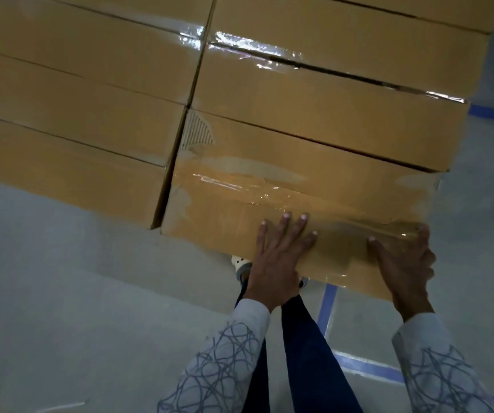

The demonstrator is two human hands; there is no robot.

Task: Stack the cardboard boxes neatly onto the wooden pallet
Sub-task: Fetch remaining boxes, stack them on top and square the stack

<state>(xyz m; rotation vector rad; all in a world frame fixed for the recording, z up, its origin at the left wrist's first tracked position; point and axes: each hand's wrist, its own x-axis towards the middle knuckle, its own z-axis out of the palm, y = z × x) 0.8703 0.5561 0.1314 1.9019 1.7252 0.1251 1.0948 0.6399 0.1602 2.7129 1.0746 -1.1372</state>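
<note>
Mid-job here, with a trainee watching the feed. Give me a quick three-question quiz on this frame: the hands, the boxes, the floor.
1. True or false: the left hand lies flat, fingers straight, on top of the nearest box.
2. The right hand is: A) hanging free at the person's side; B) gripping that box's near right corner; C) resting on the floor.
3. Fill in: the floor lines beside the stack are ____ in colour.

Key: 1 true; 2 B; 3 blue.
</note>
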